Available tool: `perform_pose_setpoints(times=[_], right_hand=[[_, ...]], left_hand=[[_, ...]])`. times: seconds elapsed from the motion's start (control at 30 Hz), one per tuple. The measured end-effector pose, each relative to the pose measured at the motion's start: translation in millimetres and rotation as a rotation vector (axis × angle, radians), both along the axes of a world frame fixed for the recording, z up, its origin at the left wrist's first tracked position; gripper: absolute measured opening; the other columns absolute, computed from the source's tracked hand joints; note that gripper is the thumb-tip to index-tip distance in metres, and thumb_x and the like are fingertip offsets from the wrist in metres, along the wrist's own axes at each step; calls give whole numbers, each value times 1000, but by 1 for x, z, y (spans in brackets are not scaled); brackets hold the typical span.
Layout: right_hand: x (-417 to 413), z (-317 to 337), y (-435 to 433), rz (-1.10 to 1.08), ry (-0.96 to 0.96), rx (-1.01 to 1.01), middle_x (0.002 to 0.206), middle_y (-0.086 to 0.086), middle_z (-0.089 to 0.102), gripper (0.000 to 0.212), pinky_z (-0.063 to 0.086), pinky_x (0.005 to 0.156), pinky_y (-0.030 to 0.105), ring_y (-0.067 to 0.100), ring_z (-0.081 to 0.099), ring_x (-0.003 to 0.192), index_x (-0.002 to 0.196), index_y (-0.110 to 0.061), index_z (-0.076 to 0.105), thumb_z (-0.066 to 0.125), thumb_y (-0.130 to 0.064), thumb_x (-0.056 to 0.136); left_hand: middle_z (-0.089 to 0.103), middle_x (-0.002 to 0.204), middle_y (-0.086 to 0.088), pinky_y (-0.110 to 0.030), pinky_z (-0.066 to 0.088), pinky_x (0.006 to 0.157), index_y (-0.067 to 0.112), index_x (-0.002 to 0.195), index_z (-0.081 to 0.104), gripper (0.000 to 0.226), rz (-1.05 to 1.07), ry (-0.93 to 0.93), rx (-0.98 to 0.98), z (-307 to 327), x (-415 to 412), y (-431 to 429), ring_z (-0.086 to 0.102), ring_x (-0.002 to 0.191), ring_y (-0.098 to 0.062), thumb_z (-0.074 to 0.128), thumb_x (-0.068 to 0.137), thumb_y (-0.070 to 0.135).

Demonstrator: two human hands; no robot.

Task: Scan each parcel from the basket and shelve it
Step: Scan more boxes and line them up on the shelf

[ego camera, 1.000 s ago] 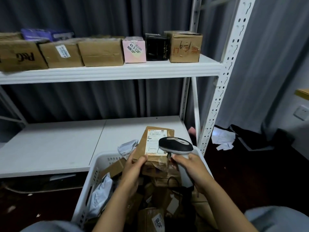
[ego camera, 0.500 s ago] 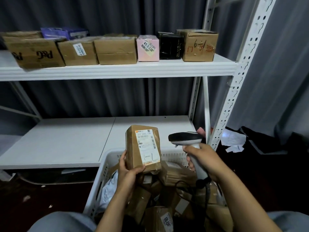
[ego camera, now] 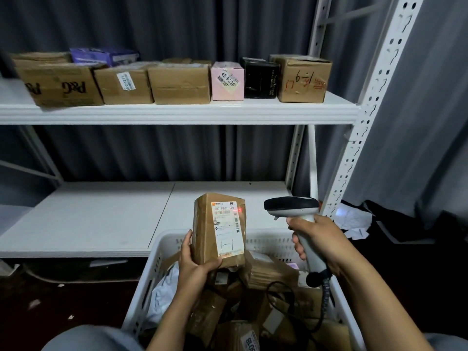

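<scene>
My left hand (ego camera: 195, 262) grips a brown cardboard parcel (ego camera: 219, 229) by its lower left corner and holds it upright above the white basket (ego camera: 162, 252). Its white shipping label faces me, with a red scan light on the label's upper right edge. My right hand (ego camera: 319, 239) grips the handle of a grey and black barcode scanner (ego camera: 291, 206), whose head points left at the parcel from a short gap. The scanner's black cable drops into the basket. Several more brown parcels and a white mailer bag lie in the basket.
A white metal rack stands ahead. Its upper shelf (ego camera: 177, 112) carries several boxes in a row, among them a pink box (ego camera: 227, 81) and a black box (ego camera: 260, 78). The lower shelf (ego camera: 88, 216) is a bare white board. Papers litter the dark floor at right.
My left hand lifted the parcel out of the basket and turned it upright. My right hand swung the scanner from over the parcel to its right side, and a red scan light now shows on the label.
</scene>
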State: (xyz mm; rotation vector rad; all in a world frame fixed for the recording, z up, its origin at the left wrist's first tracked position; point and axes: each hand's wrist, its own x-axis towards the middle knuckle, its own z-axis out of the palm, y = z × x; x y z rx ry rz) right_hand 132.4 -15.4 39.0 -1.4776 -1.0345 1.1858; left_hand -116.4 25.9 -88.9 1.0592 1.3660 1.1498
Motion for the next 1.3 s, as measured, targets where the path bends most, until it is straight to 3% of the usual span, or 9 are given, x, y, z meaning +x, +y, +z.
perform_pose_setpoints(times=[0.17, 0.23, 0.37, 0.47, 0.67, 1.0, 1.1, 1.23, 1.3], right_hand=[[-3, 4, 0, 10, 0, 3, 57, 12, 55, 20, 41, 42, 27, 23, 47, 42, 82, -1, 57, 63, -17, 92], [-7, 7, 0, 13, 0, 17, 58, 13, 55, 20, 42, 43, 27, 23, 48, 42, 83, -1, 57, 63, -17, 92], [-22, 15, 5, 35, -50, 62, 64, 14, 62, 23, 49, 51, 34, 26, 55, 51, 87, 1, 60, 64, -21, 93], [-41, 25, 17, 73, -66, 98, 67, 13, 65, 18, 53, 52, 33, 25, 60, 52, 95, -1, 62, 64, -19, 93], [-100, 54, 52, 188, -127, 172, 66, 10, 63, 17, 49, 48, 29, 21, 58, 50, 93, -1, 63, 67, -17, 90], [-234, 123, 105, 239, -263, 375, 55, 7, 58, 15, 48, 46, 28, 23, 58, 46, 79, -8, 62, 69, -19, 87], [-268, 139, 116, 278, -319, 410, 54, 5, 56, 20, 45, 41, 24, 19, 56, 42, 72, -11, 58, 69, -18, 86], [-295, 150, 134, 314, -449, 436, 57, 5, 60, 18, 42, 42, 22, 18, 58, 43, 76, -11, 58, 68, -22, 85], [-303, 151, 143, 316, -472, 428, 58, 6, 61, 18, 43, 44, 22, 19, 59, 45, 76, -12, 58, 68, -23, 86]], left_hand=[[41, 145, -4, -47, 41, 102, 51, 138, 27, 98, -13, -9, 16, 4, 0, -2, 44, 128, -27, 84, 69, 12], [44, 142, -1, -41, 44, 99, 45, 140, 30, 92, -25, -44, 36, 8, -2, -2, 47, 124, -23, 83, 71, 15], [48, 123, 3, -23, 49, 74, 36, 142, 35, 69, -21, -102, 53, 27, -2, -1, 54, 94, -6, 70, 85, 16], [59, 126, -3, -35, 56, 79, 42, 131, 45, 51, 44, -184, 21, 45, -12, 4, 63, 100, -18, 68, 87, 31], [69, 113, -3, -38, 57, 76, 25, 123, 57, 37, 198, -387, 47, 95, -52, 19, 66, 102, -20, 61, 90, 42], [64, 118, 0, -35, 56, 66, 27, 121, 53, 48, 615, -445, 214, 179, -180, 49, 64, 104, -21, 60, 85, 58], [62, 118, 1, -38, 56, 69, 28, 120, 51, 52, 745, -381, 291, 199, -223, 61, 63, 104, -24, 59, 83, 64], [65, 114, -2, -51, 54, 89, 28, 119, 52, 74, 878, -317, 391, 233, -276, 83, 65, 101, -28, 55, 64, 78], [65, 115, -1, -45, 52, 93, 25, 123, 53, 74, 920, -259, 417, 247, -298, 94, 63, 104, -27, 55, 69, 75]])
